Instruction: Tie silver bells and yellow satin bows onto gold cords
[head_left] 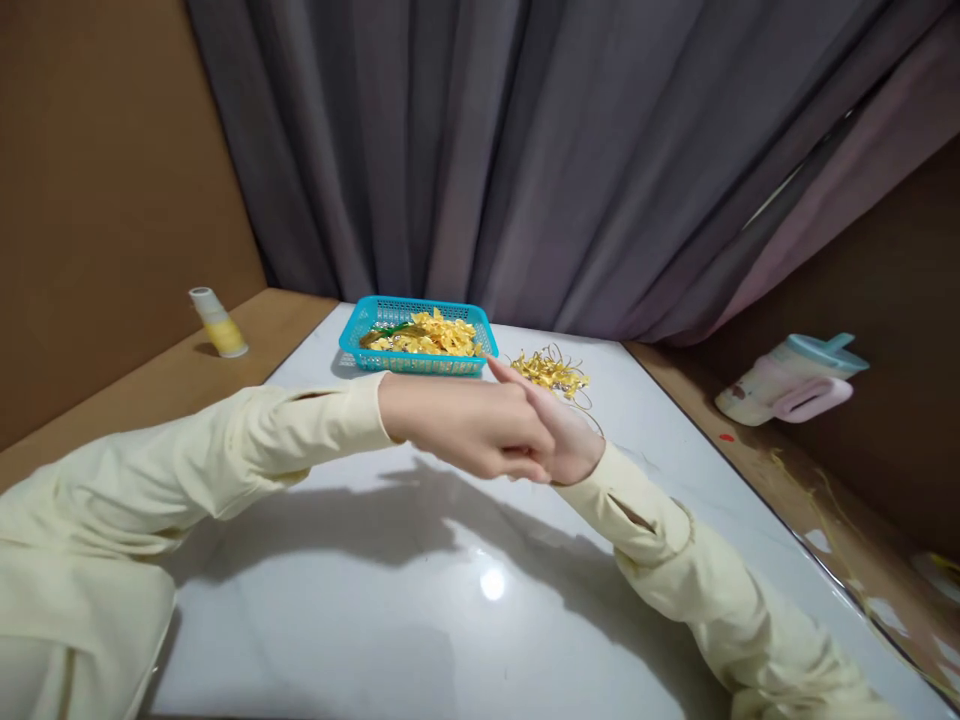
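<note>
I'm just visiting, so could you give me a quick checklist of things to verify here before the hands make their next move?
1. Left hand and right hand apart: not ok; they overlap above the white tabletop.
2. Nothing held between the hands: cannot tell; the left hand hides much of the right.
3. Blue basket upright: ok; it stands at the far side of the tabletop.
4. All yellow pieces inside the basket: not ok; some fill it, but a tangled yellow pile lies outside, to its right.
5. Lidded mug off the white tabletop: ok; it is on the brown surface at right.
</note>
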